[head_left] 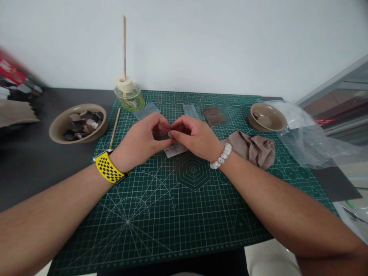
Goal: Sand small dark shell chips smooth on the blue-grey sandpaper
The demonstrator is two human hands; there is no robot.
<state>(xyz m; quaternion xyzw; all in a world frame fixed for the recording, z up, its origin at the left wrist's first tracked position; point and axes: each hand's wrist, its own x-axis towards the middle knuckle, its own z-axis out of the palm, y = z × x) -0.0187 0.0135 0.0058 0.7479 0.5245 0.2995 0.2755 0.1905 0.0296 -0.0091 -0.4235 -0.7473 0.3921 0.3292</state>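
Note:
My left hand (142,140) and my right hand (195,136) meet fingertip to fingertip above the middle of the cutting mat (161,237). Both are closed in a pinch around the same spot. Whatever sits between the fingertips is small, dark and mostly hidden, so I cannot name it. Beneath the fingers lies a pale greyish sheet (172,151), partly covered by my hands. Just behind them are a blue-grey sheet (147,111), a narrower blue-grey strip (190,111) and a brown square (214,116). Beside my right wrist rests a crumpled brown cloth (253,147).
At left, a tan bowl (54,134) holds several dark and brown pieces. A thin wooden stick (115,128) lies beside it. A glass diffuser bottle (129,97) with an upright reed stands behind. Another bowl (268,124) and a clear plastic bag (307,142) are at right.

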